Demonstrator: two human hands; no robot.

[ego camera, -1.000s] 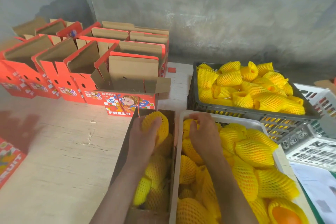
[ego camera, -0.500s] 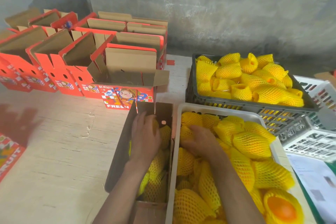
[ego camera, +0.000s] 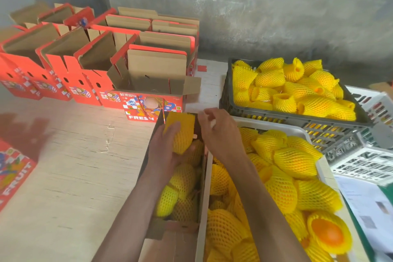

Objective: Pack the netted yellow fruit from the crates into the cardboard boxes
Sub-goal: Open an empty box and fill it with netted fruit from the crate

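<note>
My left hand (ego camera: 164,151) grips a netted yellow fruit (ego camera: 180,132) over the far end of the open cardboard box (ego camera: 176,227) in front of me. Several netted fruits (ego camera: 182,178) lie inside that box. Just right of the held fruit, my right hand (ego camera: 221,134) hovers at the box's far right edge with loosely curled fingers and holds nothing. To the right stands a white crate (ego camera: 276,127) full of netted fruit (ego camera: 295,161). Behind it, a dark crate (ego camera: 297,117) holds more netted fruit (ego camera: 270,77).
Several open red cardboard boxes (ego camera: 146,83) stand in rows at the back left, against the grey wall. Another red box (ego camera: 12,172) pokes in at the left edge. A white crate (ego camera: 361,164) and papers (ego camera: 370,204) lie at the right.
My right hand left the white crate and moved to the box's far end. My left hand rose from the box and now holds a netted fruit.
</note>
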